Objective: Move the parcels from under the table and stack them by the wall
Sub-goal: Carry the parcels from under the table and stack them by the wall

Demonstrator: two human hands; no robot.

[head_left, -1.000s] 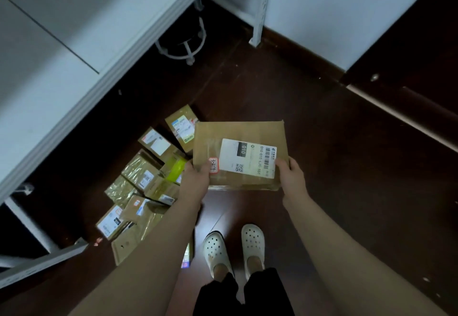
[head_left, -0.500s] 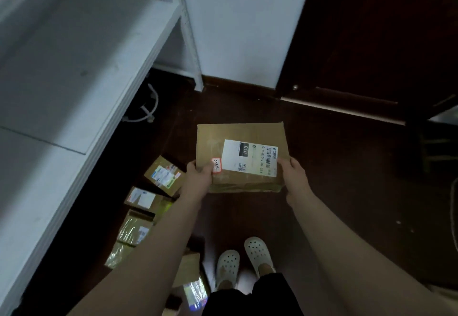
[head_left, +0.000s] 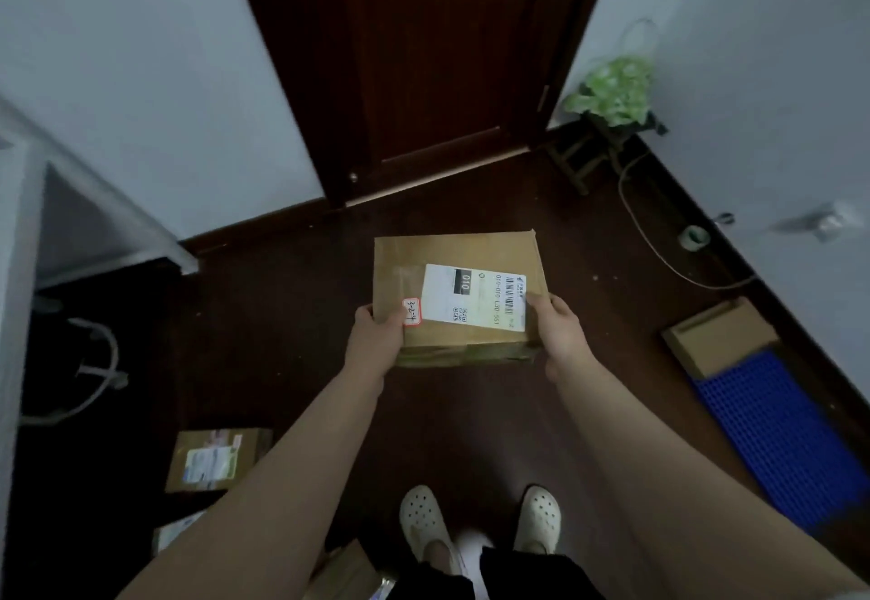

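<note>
I carry a brown cardboard parcel [head_left: 452, 255] with a white shipping label, level in front of me above the dark floor. My left hand [head_left: 376, 340] grips its near left corner, thumb on top beside a small red-edged sticker. Its near right corner is held by my right hand [head_left: 560, 336], thumb on the label's edge. Another labelled parcel [head_left: 216, 458] lies on the floor at the lower left, and parts of two more [head_left: 179, 531] [head_left: 343, 571] show beside my left forearm. A flat cardboard box [head_left: 720, 336] lies by the right wall.
A dark wooden door [head_left: 438, 62] stands straight ahead between pale walls. The white table [head_left: 19, 232] runs along the left. By the right wall are a blue plastic grid mat [head_left: 777, 439], a small wooden stool [head_left: 588, 157] bearing a green bag, a cable and a tape roll [head_left: 694, 238].
My view has turned right, away from the table and the parcels on the floor, toward the door and the right wall. Both hands keep the same hold on the parcel.
</note>
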